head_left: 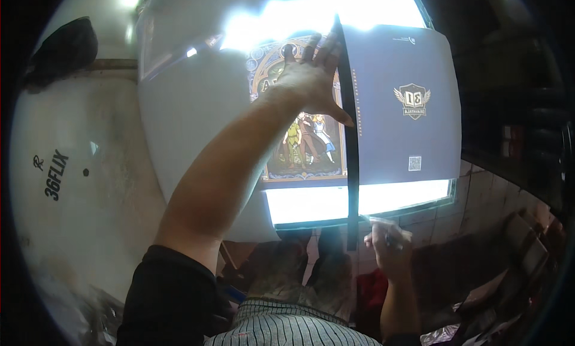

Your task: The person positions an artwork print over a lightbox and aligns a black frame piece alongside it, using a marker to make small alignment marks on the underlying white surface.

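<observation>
A large printed cover sheet (pixel 386 151) lies over a brightly lit glass panel (pixel 308 205). Its left part carries a colourful storybook picture, and its right part is plain dark blue with a pale winged crest. A long black straight strip (pixel 352 166), like a ruler, runs up and down across the sheet between the two parts. My left hand (pixel 305 85) presses on the picture with fingers spread, its thumb reaching the strip. My right hand (pixel 392 244) is closed round a slim pen-like tool (pixel 366 218), its tip near the strip's lower end; its exact kind is unclear.
To the left is a pale, worn surface (pixel 108 148) with dark lettering. A dark object (pixel 66 49) sits at its far end. Glare washes out the panel's far edge. Tiled flooring (pixel 488 193) and dark clutter show below and to the right.
</observation>
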A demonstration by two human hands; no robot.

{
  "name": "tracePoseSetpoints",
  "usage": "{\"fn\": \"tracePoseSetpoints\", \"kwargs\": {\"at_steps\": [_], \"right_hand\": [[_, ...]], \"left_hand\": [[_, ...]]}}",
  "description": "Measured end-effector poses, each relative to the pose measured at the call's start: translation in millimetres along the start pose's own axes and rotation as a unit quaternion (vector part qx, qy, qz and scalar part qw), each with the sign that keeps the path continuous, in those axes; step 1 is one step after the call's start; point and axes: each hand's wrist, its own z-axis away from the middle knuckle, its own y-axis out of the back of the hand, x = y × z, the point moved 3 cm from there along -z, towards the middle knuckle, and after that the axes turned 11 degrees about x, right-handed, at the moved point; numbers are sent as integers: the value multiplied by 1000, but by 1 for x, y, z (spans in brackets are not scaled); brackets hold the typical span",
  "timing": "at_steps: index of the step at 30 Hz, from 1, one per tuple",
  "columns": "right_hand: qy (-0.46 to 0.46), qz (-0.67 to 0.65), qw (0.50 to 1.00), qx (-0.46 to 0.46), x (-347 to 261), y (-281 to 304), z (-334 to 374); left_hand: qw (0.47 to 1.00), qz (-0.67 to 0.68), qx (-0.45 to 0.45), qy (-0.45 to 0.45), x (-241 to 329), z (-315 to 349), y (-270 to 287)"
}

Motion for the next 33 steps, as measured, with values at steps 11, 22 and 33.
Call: {"fn": "tracePoseSetpoints", "kwargs": {"at_steps": [11, 22, 33], "right_hand": [[18, 248, 954, 170, 27, -37, 71], [-116, 115, 966, 199, 35, -29, 92], [-105, 142, 950, 257, 30, 3, 127]], "left_hand": [[970, 205, 123, -43, -49, -26, -6], [998, -47, -15, 48, -63, -63, 5], [984, 78, 157, -18, -78, -103, 108]]}}
